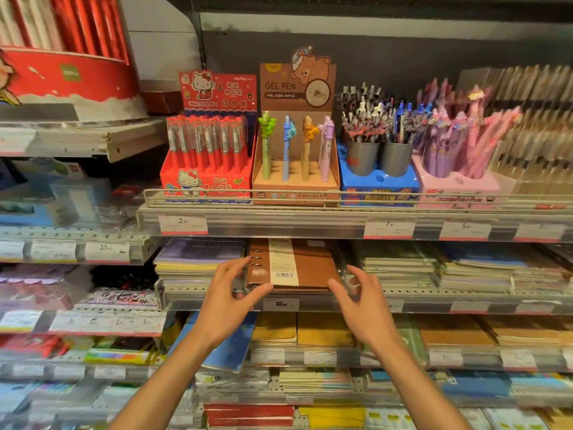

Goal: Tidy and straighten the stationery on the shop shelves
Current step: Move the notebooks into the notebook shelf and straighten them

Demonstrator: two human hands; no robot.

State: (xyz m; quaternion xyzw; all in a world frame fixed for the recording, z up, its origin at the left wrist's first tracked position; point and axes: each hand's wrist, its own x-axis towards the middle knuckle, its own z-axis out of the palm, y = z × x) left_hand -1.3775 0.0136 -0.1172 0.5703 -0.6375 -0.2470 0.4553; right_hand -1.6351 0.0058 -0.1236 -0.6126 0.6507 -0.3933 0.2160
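**Brown ring binder squared up on the middle shelf**

Head view: The brown ring-binder notebook (310, 265) lay flat on top of its stack at the centre of the frame, on the shelf just below the pen displays, its white barcode band running front to back. It looked stiff-covered and moderately weighty, probably wrapped in clear film and so a little slippery; the metal rings on its left edge make a poor hold, so the two side edges near the front corners seem the best places to take it.

The left hand (229, 293) reached up from the lower centre, thumb at the binder's front left corner and fingers curled at the ringed side, seemingly pinching it. The right hand (359, 299) hovered at the front right corner, fingers spread and bent; whether it touched the cover I could not tell. Both forearms rose from the bottom edge, converging.

Above, the brown gel pen box (296, 144) stood in the upper centre.
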